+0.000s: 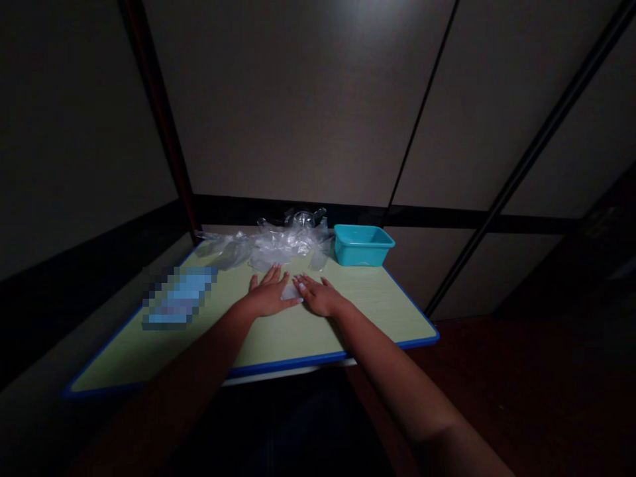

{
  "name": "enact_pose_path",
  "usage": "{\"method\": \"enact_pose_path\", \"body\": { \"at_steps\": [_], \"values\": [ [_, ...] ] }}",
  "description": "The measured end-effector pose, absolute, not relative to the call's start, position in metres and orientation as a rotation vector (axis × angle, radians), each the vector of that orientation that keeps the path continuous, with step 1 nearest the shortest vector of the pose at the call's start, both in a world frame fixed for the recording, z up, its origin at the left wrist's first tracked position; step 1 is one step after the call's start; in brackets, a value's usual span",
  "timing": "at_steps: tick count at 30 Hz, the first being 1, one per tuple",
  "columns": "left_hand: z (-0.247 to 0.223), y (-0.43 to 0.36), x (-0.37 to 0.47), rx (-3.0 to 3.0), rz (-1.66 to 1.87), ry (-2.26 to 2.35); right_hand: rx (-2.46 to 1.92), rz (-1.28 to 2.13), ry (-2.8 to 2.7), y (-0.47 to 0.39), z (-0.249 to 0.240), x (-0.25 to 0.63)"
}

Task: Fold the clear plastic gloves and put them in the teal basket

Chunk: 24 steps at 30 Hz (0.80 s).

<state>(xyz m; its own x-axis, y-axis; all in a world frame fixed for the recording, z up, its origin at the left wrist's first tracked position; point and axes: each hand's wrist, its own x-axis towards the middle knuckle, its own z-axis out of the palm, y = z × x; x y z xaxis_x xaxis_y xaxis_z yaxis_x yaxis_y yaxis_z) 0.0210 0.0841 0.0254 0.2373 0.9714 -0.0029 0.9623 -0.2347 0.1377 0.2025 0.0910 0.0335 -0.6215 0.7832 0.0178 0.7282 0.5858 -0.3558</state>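
Between my hands a small whitish, translucent piece [291, 292] lies flat on the yellow-green tabletop [298, 338]. My left hand [268, 297] rests palm down at its left side, fingers spread, the thumb reaching along its near edge. From the right, my right hand [318, 295] lies palm down with its fingertips on the piece's right end. Just beyond both hands is a loose heap of crumpled clear plastic bags [288, 242]. Parts of the piece are hidden under my fingers.
A turquoise plastic basket [362, 255] stands at the table's back right. A pixelated blue flat object [181, 298] lies at the left. The table has a blue edge [298, 362], and panelled wall or cabinet doors rise behind it.
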Motion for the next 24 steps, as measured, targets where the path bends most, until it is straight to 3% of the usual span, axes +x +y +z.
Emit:
{"method": "enact_pose_path", "body": {
  "at_steps": [14, 24],
  "values": [
    [0.027, 0.082, 0.022, 2.329, 0.109, 1.866, -1.39, 0.386, -2.679, 0.087, 0.037, 0.2],
    [0.036, 0.086, 0.015, 2.48, 0.62, 1.881, -1.31, 0.377, -2.428, 0.101, 0.031, 0.206]
  ]
}}
